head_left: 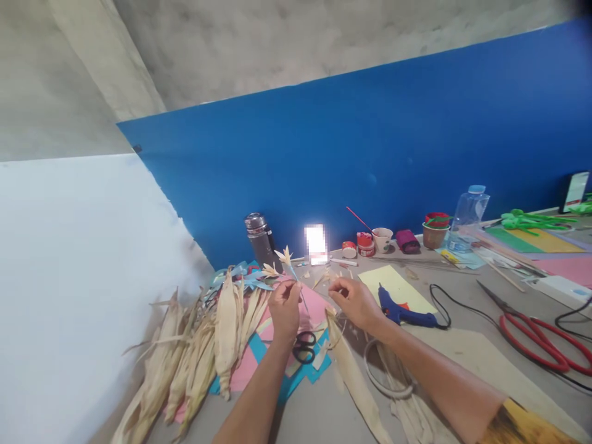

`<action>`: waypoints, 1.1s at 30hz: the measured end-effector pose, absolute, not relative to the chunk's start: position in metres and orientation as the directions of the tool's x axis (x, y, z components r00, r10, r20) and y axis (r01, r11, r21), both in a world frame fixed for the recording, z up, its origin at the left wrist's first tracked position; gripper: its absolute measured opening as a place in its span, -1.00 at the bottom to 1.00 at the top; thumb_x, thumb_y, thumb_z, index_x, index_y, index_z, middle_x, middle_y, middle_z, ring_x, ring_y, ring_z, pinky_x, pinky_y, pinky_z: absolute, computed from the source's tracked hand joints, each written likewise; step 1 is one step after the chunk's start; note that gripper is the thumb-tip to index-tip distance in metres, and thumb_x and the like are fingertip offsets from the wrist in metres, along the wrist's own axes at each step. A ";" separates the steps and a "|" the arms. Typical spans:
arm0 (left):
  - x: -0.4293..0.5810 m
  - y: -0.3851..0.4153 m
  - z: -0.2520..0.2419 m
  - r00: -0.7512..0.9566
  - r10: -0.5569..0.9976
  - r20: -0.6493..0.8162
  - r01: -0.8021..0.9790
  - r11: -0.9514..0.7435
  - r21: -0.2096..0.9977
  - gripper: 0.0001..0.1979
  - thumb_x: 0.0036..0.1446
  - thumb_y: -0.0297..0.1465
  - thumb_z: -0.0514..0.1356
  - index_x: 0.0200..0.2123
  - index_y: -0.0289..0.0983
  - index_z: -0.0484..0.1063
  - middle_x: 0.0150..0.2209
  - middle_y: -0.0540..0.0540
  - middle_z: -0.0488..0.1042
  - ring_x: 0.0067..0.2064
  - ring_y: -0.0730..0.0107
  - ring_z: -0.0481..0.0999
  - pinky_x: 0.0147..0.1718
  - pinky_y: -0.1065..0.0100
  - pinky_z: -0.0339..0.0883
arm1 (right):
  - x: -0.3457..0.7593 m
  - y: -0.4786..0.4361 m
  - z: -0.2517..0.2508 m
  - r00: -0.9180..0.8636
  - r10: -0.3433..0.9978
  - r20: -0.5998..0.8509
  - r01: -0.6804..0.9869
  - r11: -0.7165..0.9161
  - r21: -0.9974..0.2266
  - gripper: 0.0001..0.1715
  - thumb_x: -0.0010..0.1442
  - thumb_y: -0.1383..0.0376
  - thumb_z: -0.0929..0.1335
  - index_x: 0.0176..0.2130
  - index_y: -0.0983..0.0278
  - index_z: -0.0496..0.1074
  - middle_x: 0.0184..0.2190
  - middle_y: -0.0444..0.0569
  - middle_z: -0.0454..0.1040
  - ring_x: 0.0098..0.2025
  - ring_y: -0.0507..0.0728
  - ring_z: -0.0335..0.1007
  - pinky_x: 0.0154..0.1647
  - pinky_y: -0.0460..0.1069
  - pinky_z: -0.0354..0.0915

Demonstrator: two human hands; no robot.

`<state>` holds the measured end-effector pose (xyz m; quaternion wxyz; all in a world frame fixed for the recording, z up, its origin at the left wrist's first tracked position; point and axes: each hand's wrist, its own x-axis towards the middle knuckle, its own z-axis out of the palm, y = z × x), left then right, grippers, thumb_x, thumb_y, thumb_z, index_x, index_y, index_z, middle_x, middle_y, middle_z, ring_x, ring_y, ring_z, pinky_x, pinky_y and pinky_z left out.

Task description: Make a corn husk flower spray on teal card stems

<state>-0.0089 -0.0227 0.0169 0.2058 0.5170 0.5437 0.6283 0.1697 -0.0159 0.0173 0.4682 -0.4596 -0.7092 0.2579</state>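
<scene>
My left hand (284, 308) is closed in a pinch on a thin stick topped with a pale corn-husk flower (284, 254), held upright above pink paper (311, 308). My right hand (356, 302) hovers just to the right of it, fingers curled in a pinch; what it holds, if anything, is too small to make out. Black-handled scissors (304, 346) lie below my left hand. A long dried husk strip (356, 382) lies under my right wrist. A heap of dried corn husks (198, 351) lies to the left.
A blue glue gun (402, 311) with a black cord lies on yellow paper (393, 283). Large red-handled shears (541, 339) lie at right. A steel flask (260, 240), small cups and jars (382, 239), a plastic bottle (467, 216) and coloured sheets (546, 242) line the blue wall.
</scene>
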 end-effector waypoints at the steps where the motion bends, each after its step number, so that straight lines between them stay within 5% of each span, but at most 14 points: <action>1: -0.007 -0.024 0.017 -0.371 0.824 0.428 0.312 -0.323 0.893 -0.81 0.07 -0.26 0.20 -0.47 -0.26 0.45 -0.62 0.07 0.31 -0.53 0.46 0.30 -0.48 0.43 0.18 | 0.170 -0.016 0.017 -0.137 0.892 0.430 0.414 0.446 -0.793 -0.88 0.06 0.37 0.31 -0.45 0.26 0.46 -0.49 -0.13 0.49 -0.45 0.04 0.33 -0.40 -0.08 0.18; 12: 0.018 -0.038 0.022 -0.239 0.919 0.315 0.182 -0.276 0.944 -0.77 0.04 -0.24 0.23 -0.51 -0.27 0.42 -0.66 0.09 0.30 -0.57 0.50 0.27 -0.51 0.45 0.17 | 0.170 -0.023 0.022 -0.227 0.852 0.472 0.498 0.518 -0.695 -0.88 0.14 0.29 0.38 -0.28 0.23 0.53 -0.33 -0.08 0.57 -0.43 0.05 0.37 -0.34 -0.06 0.23; 33: 0.016 -0.038 0.023 -0.231 0.926 0.300 0.073 -0.291 0.954 -0.81 -0.04 -0.27 0.29 -0.44 -0.28 0.46 -0.61 0.08 0.34 -0.56 0.50 0.31 -0.48 0.43 0.24 | 0.174 -0.016 0.015 -0.287 0.840 0.460 0.558 0.537 -0.633 -0.88 0.15 0.30 0.36 -0.37 0.20 0.54 -0.39 -0.10 0.56 -0.35 0.08 0.41 -0.31 -0.07 0.18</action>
